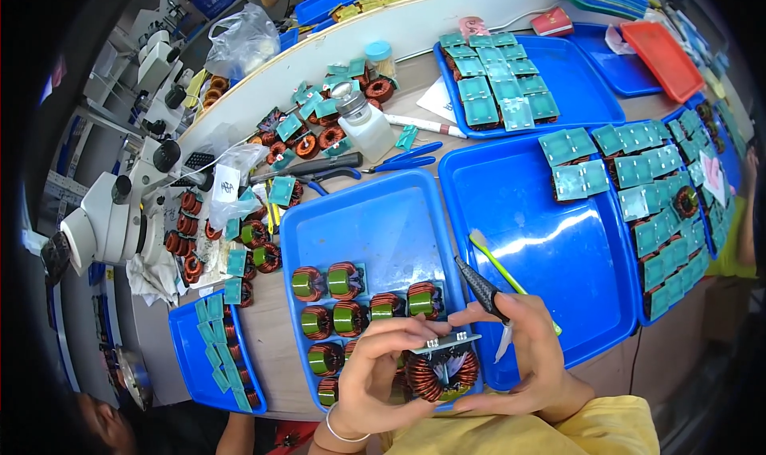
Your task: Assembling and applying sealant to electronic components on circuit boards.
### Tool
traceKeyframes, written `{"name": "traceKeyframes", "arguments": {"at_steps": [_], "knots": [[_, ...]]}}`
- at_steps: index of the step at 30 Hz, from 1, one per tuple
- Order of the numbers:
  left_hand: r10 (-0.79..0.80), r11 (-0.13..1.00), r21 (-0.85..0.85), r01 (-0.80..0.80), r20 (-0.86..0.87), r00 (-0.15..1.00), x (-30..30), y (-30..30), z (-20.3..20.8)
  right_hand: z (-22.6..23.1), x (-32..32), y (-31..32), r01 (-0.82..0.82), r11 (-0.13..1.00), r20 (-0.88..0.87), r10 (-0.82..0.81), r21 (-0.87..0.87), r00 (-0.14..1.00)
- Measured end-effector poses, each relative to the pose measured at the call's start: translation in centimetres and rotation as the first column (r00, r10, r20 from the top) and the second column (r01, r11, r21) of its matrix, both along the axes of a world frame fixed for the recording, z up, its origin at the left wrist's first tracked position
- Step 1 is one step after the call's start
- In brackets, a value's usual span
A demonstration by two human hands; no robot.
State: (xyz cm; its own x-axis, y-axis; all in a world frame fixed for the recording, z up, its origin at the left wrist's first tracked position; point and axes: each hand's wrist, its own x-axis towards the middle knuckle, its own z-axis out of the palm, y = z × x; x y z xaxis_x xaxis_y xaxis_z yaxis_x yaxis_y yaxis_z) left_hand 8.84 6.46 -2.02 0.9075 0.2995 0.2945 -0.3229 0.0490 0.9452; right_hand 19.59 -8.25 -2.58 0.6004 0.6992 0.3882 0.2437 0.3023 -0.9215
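My left hand [381, 367] grips a copper-wound toroidal coil [435, 375] with a green circuit board [445, 342] on its upper side. The board is tilted nearly edge-on, with small pale connectors on it. My right hand [536, 359] holds a black, tapered tool [479, 287] with a textured body and a pale, translucent end by the palm. Fingertips of this hand come close to the coil's right side; whether they touch it is hard to tell. Below both hands is a blue tray [363, 208] with several green-banded coils [345, 280] standing in rows, partly hidden by my left hand.
A second blue tray [511, 224] lies to the right, with a yellow-green stick [511, 275] across it. Trays of board-topped coils stand at the far right and left. Pliers [403, 158], a white bottle [365, 128], loose coils and a microscope [112, 208] stand farther back. Other people are nearby.
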Motion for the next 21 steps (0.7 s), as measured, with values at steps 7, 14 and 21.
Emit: {"name": "traceKeyframes", "arguments": {"at_steps": [7,14,21], "knots": [[0.032,0.996,0.088,-0.031,-0.006,0.999,-0.04,0.28,-0.49,-0.42,0.25,-0.34,-0.015,1.0,0.063,0.017,-0.025,0.998],[0.039,0.993,0.114,-0.037,-0.016,0.999,0.02,0.24,-0.16,-0.6,-0.41,-0.68,0.071,0.996,0.031,-0.073,0.058,0.997],[0.044,0.975,0.216,-0.048,0.022,0.999,0.22,0.23,0.3,-0.31,0.18,-0.86,-0.01,0.999,0.248,-0.004,0.053,0.969]]}}
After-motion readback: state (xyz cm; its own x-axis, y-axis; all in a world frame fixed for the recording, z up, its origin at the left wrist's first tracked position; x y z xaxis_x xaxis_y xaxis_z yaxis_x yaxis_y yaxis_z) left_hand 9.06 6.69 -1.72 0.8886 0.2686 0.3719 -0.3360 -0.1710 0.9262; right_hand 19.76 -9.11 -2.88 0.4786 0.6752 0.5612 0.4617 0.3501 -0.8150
